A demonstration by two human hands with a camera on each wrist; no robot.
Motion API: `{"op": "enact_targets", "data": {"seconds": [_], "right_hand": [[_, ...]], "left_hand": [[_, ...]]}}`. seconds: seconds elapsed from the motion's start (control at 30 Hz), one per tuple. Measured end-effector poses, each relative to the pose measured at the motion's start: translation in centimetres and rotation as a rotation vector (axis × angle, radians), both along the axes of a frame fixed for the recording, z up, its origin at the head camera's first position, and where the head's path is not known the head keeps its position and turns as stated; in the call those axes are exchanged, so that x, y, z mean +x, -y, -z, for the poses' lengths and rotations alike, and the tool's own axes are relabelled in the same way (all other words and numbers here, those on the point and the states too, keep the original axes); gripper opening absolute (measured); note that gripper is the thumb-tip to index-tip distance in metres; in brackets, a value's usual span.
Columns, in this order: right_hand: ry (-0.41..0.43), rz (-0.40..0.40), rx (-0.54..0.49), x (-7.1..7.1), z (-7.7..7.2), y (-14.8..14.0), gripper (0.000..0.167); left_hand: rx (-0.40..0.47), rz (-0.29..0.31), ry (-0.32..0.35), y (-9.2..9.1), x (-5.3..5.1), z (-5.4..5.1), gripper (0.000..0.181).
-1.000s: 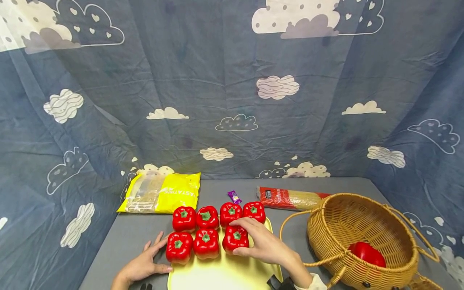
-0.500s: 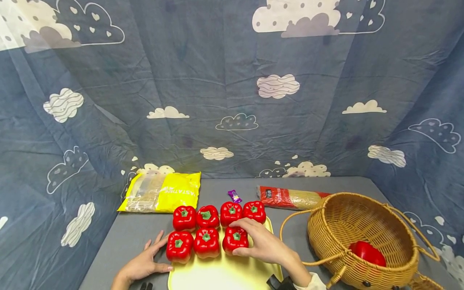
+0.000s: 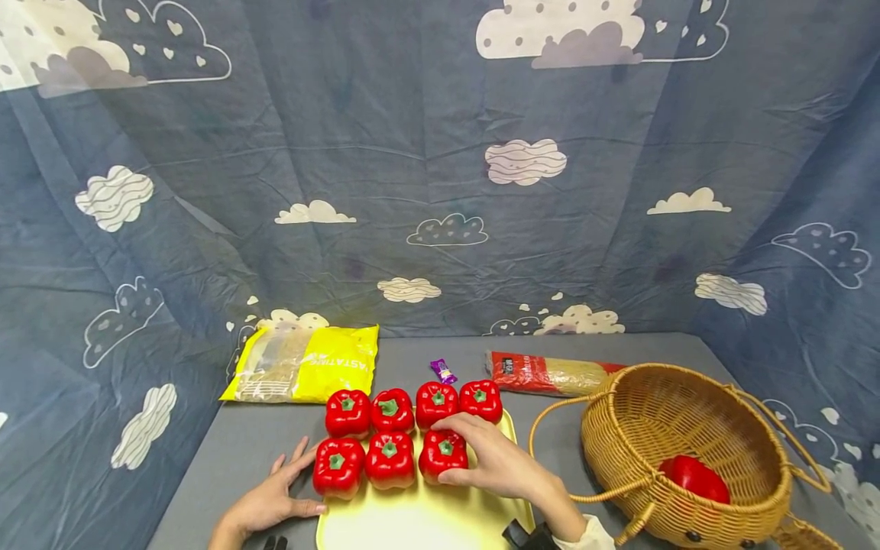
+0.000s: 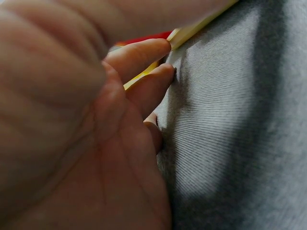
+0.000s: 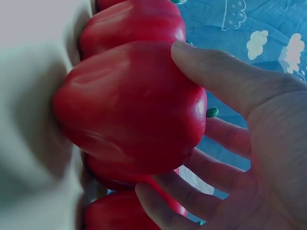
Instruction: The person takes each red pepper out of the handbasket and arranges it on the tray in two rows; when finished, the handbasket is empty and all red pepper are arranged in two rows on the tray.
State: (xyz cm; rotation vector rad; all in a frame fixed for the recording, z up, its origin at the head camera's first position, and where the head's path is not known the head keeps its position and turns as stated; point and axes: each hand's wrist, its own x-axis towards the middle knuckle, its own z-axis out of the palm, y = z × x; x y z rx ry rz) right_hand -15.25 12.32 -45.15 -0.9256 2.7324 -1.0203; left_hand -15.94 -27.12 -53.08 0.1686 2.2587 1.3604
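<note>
Red bell peppers with green stems stand on a pale yellow tray [image 3: 392, 527], several in the back row and three in front. My right hand [image 3: 491, 462] holds the right-hand front bell pepper [image 3: 440, 458], thumb on the near side and fingers around the far side. In the right wrist view this bell pepper [image 5: 134, 110] still sits on the tray, close to its neighbours. My left hand [image 3: 264, 500] rests at the tray's left edge, fingers spread, beside the left front bell pepper [image 3: 338, 467]. The left wrist view shows its fingers [image 4: 139, 57] against the tray's rim, holding nothing.
A wicker basket [image 3: 619, 451] with a red bell pepper [image 3: 694, 480] inside stands at the right. Behind the tray lie a yellow pasta bag [image 3: 337, 367], a small purple wrapped sweet [image 3: 443, 371] and a red pack of noodles [image 3: 525, 374]. A cloud-patterned curtain [image 3: 440, 176] encloses the grey table.
</note>
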Motion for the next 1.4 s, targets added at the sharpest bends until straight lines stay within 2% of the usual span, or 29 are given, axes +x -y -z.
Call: {"op": "enact_targets", "data": {"seconds": [0.1, 0.2, 0.53, 0.9, 1.07, 1.3, 1.4], "right_hand": [[0.005, -0.005, -0.001, 0.0, 0.0, 0.2, 0.059], [0.009, -0.013, 0.005, 0.1, 0.0, 0.1, 0.060], [-0.035, -0.020, 0.017, -0.1, 0.0, -0.3, 0.062], [0.006, -0.011, 0.015, -0.2, -0.3, -0.6, 0.060], [0.000, -0.011, 0.021, -0.2, -0.3, -0.6, 0.060], [-0.013, -0.022, 0.030, -0.2, -0.2, -0.6, 0.060], [-0.028, -0.024, 0.032, -0.1, -0.2, -0.6, 0.058]], "left_hand": [[-0.015, 0.002, 0.003, -0.5, 0.6, -1.3, 0.099], [-0.027, -0.006, 0.010, -0.7, 0.8, -1.6, 0.099], [-0.019, 0.005, 0.012, -0.8, 0.9, -1.8, 0.100], [-0.025, -0.001, 0.010, -0.8, 0.8, -1.8, 0.099], [-0.014, -0.002, 0.011, -0.5, 0.6, -1.3, 0.098], [-0.002, -0.017, -0.001, 0.4, -0.4, 1.3, 0.103], [0.008, -0.012, -0.003, 0.6, -0.5, 1.7, 0.102]]}}
